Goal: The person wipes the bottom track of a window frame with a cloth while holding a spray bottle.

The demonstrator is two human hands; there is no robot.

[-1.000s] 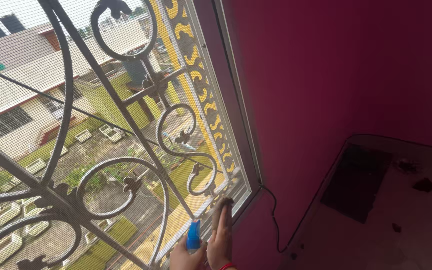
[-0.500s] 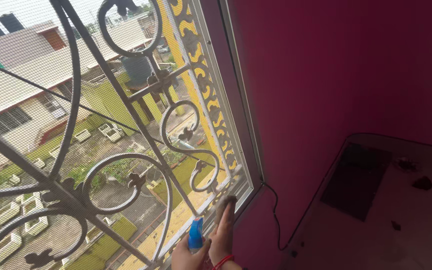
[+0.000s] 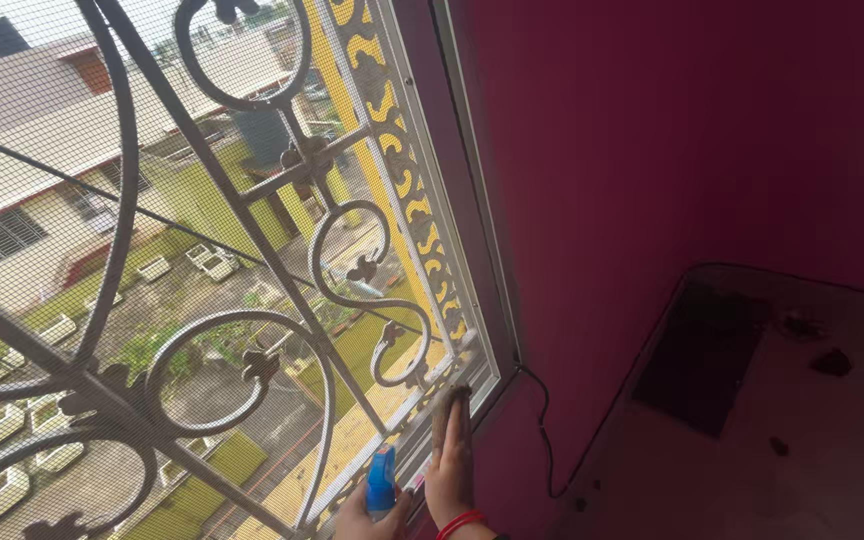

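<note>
My left hand (image 3: 354,520) grips a blue spray bottle (image 3: 381,482) at the bottom edge of the view, its nozzle close to the mesh screen. Beside it, my right hand (image 3: 450,468) lies flat against the lower right corner of the white window frame (image 3: 480,372). It presses a small greyish cloth (image 3: 457,396) there, which shows at the fingertips. A red band circles my right wrist. Both forearms are cut off by the picture's lower edge.
An ornate metal grille (image 3: 252,250) with scrolls covers the mesh window, with roofs and a yard far below outside. A magenta wall (image 3: 672,150) stands to the right. A black cable (image 3: 544,430) hangs from the frame's corner. A glass-topped surface (image 3: 832,440) carries a dark mat (image 3: 697,355).
My right hand with the cloth has slid slightly up along the frame's corner. The bottle hand stays put. The view has drifted a little.
</note>
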